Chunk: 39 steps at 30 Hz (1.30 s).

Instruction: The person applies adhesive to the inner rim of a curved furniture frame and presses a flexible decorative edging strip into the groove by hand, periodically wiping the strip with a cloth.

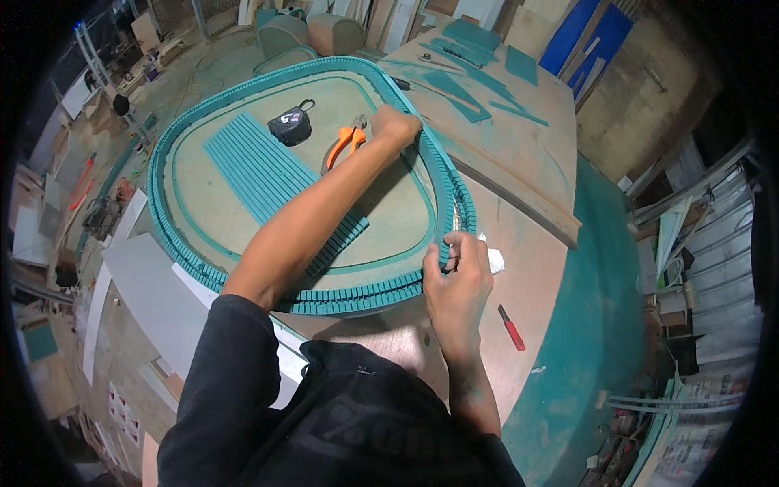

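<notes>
A rounded green panel (235, 195) lies before me, ringed by a raised rim of slotted, bent green strips (162, 203). My left hand (395, 128) reaches across the panel and is closed over the rim at its far right; its fingertips are partly hidden. At the near right, the fingers of my right hand (458, 280) pinch a slotted green strip (443, 195), which stands slightly off the outer strip with a narrow gap between. Inside the rim lie a flat grooved green slat panel (264, 174), a black tape measure (290, 124) and orange-handled pliers (345, 148).
A red-handled knife (511, 328) and a crumpled white scrap (496, 260) lie on the wooden tabletop (531, 276). A long wooden bar (511, 191) runs along the right. Green offcuts (462, 93) are scattered on the far table. Grey board (154, 284) sits at the left.
</notes>
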### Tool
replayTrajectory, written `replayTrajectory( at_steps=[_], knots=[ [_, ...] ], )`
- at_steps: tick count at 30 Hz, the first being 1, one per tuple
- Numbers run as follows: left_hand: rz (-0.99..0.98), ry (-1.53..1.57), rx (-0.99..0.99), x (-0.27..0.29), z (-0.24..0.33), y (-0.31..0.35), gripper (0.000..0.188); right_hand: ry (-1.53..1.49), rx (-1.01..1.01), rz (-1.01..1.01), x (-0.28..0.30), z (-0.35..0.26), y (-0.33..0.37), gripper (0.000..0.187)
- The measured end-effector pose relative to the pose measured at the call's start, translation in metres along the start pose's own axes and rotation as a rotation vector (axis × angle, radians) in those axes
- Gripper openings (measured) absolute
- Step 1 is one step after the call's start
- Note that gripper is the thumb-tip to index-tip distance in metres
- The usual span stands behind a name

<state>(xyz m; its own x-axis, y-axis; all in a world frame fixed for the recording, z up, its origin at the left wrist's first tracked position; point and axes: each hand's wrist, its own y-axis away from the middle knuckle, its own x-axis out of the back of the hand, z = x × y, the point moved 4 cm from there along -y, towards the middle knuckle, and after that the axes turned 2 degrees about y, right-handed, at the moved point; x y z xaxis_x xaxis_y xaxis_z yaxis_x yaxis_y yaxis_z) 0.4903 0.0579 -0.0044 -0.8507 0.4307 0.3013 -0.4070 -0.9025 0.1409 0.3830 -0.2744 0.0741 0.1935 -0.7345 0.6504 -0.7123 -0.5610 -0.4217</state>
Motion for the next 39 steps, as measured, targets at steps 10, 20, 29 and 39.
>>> replayTrajectory(
  at_steps=[10,20,29,39],
  knots=[
    [-0.090,-0.089,-0.005,0.015,0.030,0.029,0.027,0.092,-0.044,0.039,-0.004,-0.004,-0.001,0.023],
    [-0.341,0.127,0.092,0.014,0.021,0.040,0.058,0.176,-0.047,0.013,-0.012,-0.018,-0.005,0.023],
    [-0.169,-0.079,0.011,0.013,0.020,0.036,0.099,0.214,-0.061,0.018,-0.011,-0.015,-0.006,0.024],
    [-0.147,-0.031,0.001,0.007,0.017,0.032,0.098,0.213,-0.099,0.015,-0.013,-0.020,-0.022,0.020]
  ],
)
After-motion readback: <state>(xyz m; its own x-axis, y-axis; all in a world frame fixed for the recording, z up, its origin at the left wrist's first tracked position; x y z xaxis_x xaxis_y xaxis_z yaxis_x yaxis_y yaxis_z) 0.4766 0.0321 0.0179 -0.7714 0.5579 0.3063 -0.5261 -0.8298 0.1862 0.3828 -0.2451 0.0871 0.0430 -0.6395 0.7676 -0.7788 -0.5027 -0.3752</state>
